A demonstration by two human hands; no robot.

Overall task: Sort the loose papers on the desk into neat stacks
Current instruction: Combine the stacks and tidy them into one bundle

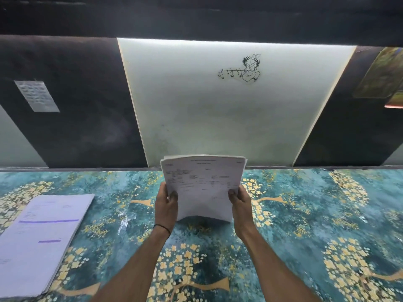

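Gripping a thick sheaf of white printed papers (202, 186) at centre frame, both hands held it upright over the teal desk surface with gold blossom pattern (305, 225). Left hand (166, 207) pinched the sheaf's left edge, thumb on the front sheet; right hand (241, 204) clasped the right edge the same way. Top edges of the sheets looked slightly uneven, and the bottom edge bowed upward in the middle, apparently just above the desk; whether it touched was unclear. A flat stack of white papers with purple highlighted lines (41, 238) lay at lower left of the frame, well apart from the sheaf. Likely step: squaring the sheaf. Doing it well would mean loosening the pinch a little, tapping the bottom edge on the desk until the sheets level, then squaring the sides before laying it flat beside the other stack.
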